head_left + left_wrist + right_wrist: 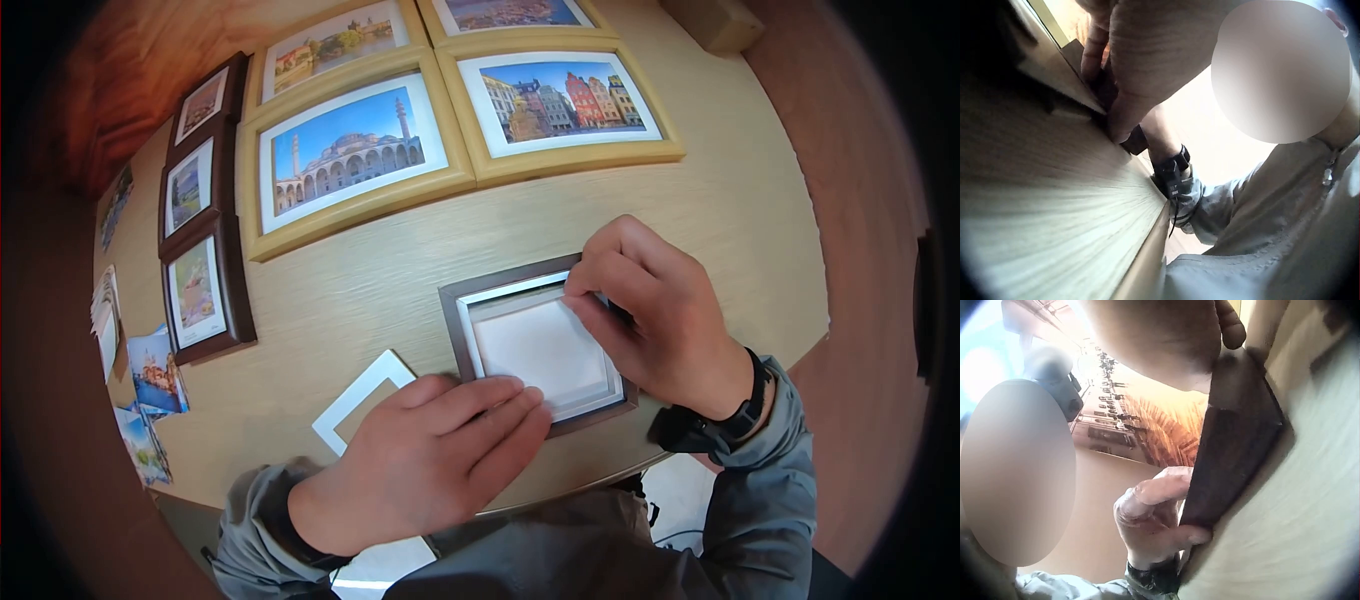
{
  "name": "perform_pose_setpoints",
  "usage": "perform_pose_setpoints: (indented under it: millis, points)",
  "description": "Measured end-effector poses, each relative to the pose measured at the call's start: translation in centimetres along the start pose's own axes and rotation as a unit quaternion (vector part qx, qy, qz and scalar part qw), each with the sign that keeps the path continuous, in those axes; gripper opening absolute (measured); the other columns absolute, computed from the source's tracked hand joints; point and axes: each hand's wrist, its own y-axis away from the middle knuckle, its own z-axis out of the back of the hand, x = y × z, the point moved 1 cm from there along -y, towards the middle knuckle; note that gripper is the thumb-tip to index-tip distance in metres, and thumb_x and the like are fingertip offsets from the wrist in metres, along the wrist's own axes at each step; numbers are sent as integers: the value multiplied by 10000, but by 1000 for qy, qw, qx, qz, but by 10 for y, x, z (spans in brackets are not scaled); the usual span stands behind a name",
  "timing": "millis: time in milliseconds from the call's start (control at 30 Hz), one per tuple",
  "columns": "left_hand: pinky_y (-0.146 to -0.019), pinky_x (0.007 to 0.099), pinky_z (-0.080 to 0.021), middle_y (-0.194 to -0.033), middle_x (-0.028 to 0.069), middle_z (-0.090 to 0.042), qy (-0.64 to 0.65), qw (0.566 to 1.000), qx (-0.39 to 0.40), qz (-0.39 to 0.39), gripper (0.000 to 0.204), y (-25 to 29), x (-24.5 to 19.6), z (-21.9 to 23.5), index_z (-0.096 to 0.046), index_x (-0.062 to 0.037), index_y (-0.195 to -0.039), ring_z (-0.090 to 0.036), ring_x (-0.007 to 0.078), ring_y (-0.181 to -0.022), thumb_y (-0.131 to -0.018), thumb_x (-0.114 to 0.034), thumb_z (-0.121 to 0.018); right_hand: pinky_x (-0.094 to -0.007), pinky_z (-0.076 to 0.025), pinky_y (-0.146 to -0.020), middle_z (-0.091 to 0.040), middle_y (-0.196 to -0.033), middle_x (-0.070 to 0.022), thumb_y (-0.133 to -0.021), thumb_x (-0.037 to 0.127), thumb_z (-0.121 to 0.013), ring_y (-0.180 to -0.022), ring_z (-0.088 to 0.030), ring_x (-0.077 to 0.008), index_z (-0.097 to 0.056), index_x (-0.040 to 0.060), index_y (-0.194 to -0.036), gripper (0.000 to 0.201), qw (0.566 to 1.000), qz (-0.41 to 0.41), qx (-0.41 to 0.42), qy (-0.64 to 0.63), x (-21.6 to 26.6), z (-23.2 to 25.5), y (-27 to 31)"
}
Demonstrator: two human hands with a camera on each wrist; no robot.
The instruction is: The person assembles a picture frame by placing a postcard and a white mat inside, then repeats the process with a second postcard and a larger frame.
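A square dark brown frame (pixel 455 330) lies near the table's front edge, a white inner border (pixel 470 345) and a pale panel (pixel 530 345) inside it. My left hand (pixel 430 460) lies over its lower left side, fingertips on the inner border; in the right wrist view the left hand (pixel 1154 512) has its thumb against the dark frame (pixel 1235 437) and its fingers over the edge. At the upper right corner, my right hand (pixel 660 310) has curled fingers, with thumb and index finger pinching at the inner border. Exactly what they pinch is partly hidden.
A white mat (pixel 360 395) lies left of the frame, partly behind my left hand. Larger light wood frames with city pictures (pixel 350 150) stand farther back. Small dark frames (pixel 205 290) line the left, beside loose photos (pixel 155 370). A wooden block (pixel 715 25) is at the back right.
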Motion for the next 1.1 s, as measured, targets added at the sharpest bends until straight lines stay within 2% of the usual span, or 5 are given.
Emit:
perform_pose_setpoints:
  millis: [167,300,367,633,1100]
  points:
    - [-718,305,-512,-1078,75,-759,132,989,-60,20,298,1,6,-3,-774,-42,-1091,-709,254,-1075,-826,-151,-853,-394,-516,-651,-611,-916,-123,-839,-71,-721,-757,-628,-339,-619,38,-1012,229,998,35,-31,-49,-1,-2,2]
    - [-727,331,-521,-1063,70,-717,139,978,-156,7,314,13,17,0,-727,-36,-1087,-687,208,-971,-820,-116,-873,-304,-498,-624,-653,-927,-87,-929,-43,-702,-695,-624,-200,-613,37,-1032,158,987,13,-78,-142,3,1,7]
    - [-720,318,-517,-1074,88,-671,251,908,-291,168,422,20,19,-1,-673,-32,-1167,-651,185,-933,-808,-91,-887,-269,-486,-615,-659,-926,-71,-958,-32,-693,-678,-612,-141,-612,37,-1033,131,982,-5,-94,-165,4,0,6]
    - [-805,270,-519,-1142,79,-627,186,941,-139,246,568,0,22,-8,-584,-47,-1350,-617,140,-995,-855,-99,-857,-232,-472,-627,-656,-895,-34,-1025,55,-688,-695,-558,-66,-584,14,-1068,120,952,-74,-202,-216,-10,-22,-1]
    - [-1012,459,-526,-1480,191,-565,171,963,-89,188,247,1,10,-4,-698,-60,-1009,-573,413,-1246,-817,-89,-850,-202,-493,-700,-639,-939,-15,-1056,97,-665,-807,-590,-37,-583,16,-1094,121,898,-162,-293,-286,-25,-22,-17]
